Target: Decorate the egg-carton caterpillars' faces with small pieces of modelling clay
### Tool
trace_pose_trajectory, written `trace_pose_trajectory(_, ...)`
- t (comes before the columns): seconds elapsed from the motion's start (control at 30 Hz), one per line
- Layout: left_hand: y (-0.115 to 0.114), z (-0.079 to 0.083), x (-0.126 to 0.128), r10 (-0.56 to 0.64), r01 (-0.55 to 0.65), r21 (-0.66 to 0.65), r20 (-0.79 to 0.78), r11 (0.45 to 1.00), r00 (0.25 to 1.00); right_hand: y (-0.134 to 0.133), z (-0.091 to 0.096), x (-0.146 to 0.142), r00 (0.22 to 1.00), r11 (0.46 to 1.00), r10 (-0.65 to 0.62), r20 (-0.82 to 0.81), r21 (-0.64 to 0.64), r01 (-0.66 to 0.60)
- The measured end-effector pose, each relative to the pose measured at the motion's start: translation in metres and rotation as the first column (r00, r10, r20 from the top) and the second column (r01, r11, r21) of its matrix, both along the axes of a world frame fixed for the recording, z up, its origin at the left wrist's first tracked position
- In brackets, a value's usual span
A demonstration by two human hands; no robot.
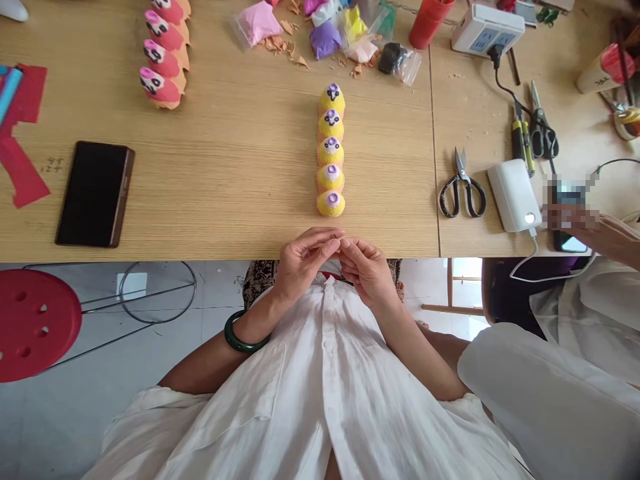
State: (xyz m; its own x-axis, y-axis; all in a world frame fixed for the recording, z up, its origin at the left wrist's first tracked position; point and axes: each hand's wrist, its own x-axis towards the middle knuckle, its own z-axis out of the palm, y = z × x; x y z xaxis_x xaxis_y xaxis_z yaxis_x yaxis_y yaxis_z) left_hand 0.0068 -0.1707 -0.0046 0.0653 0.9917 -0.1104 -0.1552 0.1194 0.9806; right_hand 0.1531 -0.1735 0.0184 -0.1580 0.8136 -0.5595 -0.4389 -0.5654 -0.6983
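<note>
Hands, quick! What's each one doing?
Left hand: curled; can't tell whether it's closed on anything.
Right hand: pinched closed; anything held is too small to tell.

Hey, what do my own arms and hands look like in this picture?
Your left hand and right hand are both ungloved. A smooth, round, dark green bangle is worn on the left side only. Loose white sleeves end around the elbows.

Left hand (306,263) and right hand (367,268) meet near five yellow figures (331,153) (all in one row).
</note>
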Motion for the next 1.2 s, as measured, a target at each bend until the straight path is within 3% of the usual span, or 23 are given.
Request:
trace_pose_trajectory(0.2,0.0008,-0.0041,0.0007,0.038,-0.038,0.017,-0.007,0.999,0.999,-0.0013,-0.0023,-0.0020,1.000,1.000,-0.020,0.018,0.009,0.020)
trace_pose_trajectory(0.53,-0.0005,0.0009,-0.0017,0.005,-0.005,-0.017,0.025,1.000,1.000,-0.0011,-0.0037,-0.0008,1.000,0.999,0.002,0.009,0.032,-0.002)
trace_pose_trajectory(0.77,-0.0016,-0.0051,-0.0011,0.018,-0.018,0.017,0.016,1.000,1.000,-0.0020,-0.0038,-0.0018,0.998,0.999,-0.014,0.055,0.041,0.011)
trace_pose_trajectory(1.0,-0.0019,-0.0006,-0.0018,-0.006,0.006,0.048,-0.015,0.999,1.000,-0.0019,0.0008,-0.0026,0.998,0.999,-0.017,0.062,0.038,0.014)
trace_pose_trajectory(1.2,-0.0010,0.0030,-0.0023,-0.017,0.018,-0.027,0.047,0.999,0.999,-0.0016,-0.0005,-0.0011,0.999,0.999,-0.004,0.039,0.032,0.003)
